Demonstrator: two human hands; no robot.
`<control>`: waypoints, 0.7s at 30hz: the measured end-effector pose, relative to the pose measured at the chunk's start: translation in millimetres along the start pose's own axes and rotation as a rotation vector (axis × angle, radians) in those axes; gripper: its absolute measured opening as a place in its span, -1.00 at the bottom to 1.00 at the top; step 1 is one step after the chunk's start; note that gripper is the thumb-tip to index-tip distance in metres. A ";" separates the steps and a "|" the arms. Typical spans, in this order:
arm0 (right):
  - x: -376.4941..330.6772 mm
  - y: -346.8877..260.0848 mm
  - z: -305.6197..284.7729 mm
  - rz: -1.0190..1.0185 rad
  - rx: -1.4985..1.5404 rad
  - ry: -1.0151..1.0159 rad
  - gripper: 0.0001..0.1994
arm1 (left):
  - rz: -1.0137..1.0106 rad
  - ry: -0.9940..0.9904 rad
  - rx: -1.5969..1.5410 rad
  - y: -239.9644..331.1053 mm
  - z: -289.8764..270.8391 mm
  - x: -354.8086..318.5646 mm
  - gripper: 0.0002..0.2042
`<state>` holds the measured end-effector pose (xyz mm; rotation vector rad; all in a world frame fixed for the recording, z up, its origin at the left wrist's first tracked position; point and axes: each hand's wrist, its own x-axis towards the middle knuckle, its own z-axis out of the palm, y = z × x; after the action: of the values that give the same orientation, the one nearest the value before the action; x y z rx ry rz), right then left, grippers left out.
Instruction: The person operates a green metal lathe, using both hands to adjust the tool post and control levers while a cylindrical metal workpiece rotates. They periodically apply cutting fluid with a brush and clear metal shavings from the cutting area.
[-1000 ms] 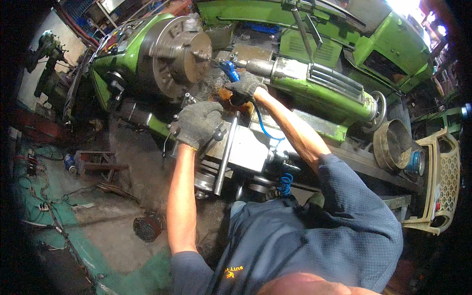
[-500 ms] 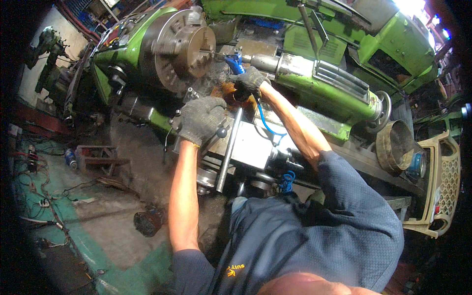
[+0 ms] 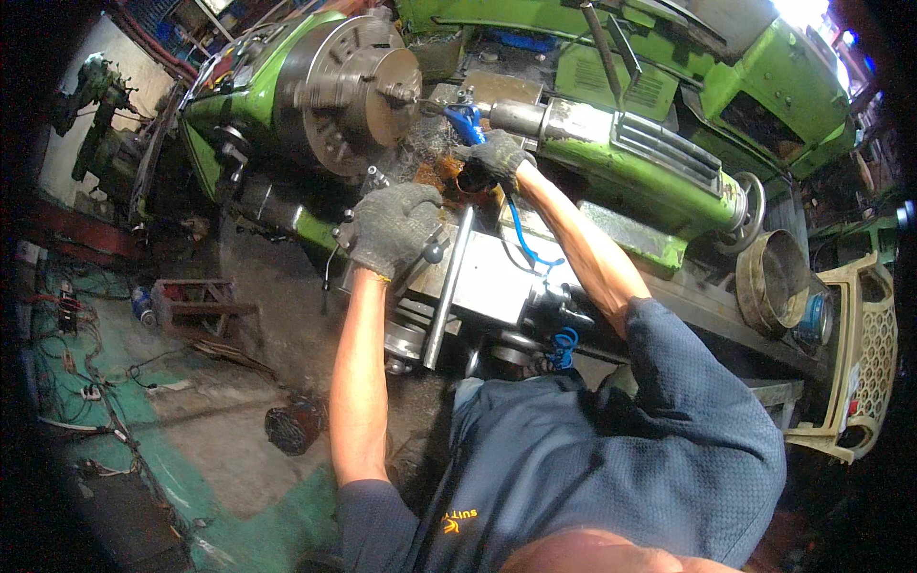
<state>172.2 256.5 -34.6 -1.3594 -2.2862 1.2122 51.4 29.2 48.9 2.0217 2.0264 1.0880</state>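
My right hand, in a dark grey work glove, grips a blue air blow gun. The gun's tip is beside the workpiece side of a green lathe's round chuck, whose surface looks smeared as if turning. A blue air hose trails from the gun toward me. My left hand, gloved alike, is closed over the tool post area of the carriage; what its fingers grip is hidden. Just beside it are a black ball knob and a long metal bar lying across the carriage.
The tailstock with its handwheel extends to the right. Metal chips lie under the chuck. A round metal ring and a beige grille-like panel stand at the right. Cables and a dark motor-like part lie on the floor.
My right hand and the blow gun have shifted slightly to the right, and the gun shows more plainly. My left hand keeps its place on the carriage.
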 end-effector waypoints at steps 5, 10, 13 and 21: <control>8.8 -0.3 3.8 -0.081 0.051 0.030 -0.44 | -0.002 -0.016 -0.005 3.9 -1.5 0.8 -0.78; 12.5 5.2 8.8 -0.112 -0.026 0.053 -0.49 | -0.012 0.021 -0.023 0.9 1.4 0.1 -0.78; 5.6 13.4 4.8 -0.063 0.007 0.058 -0.51 | -0.049 -0.002 -0.039 3.5 1.4 1.5 -0.78; -69.1 22.5 -20.9 -0.034 0.250 0.024 -0.46 | 0.006 -0.013 -0.018 2.7 1.0 -0.7 -0.79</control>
<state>235.8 217.2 -23.4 -1.2324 -2.0502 1.4069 54.3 28.7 49.3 2.0218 1.9984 1.0873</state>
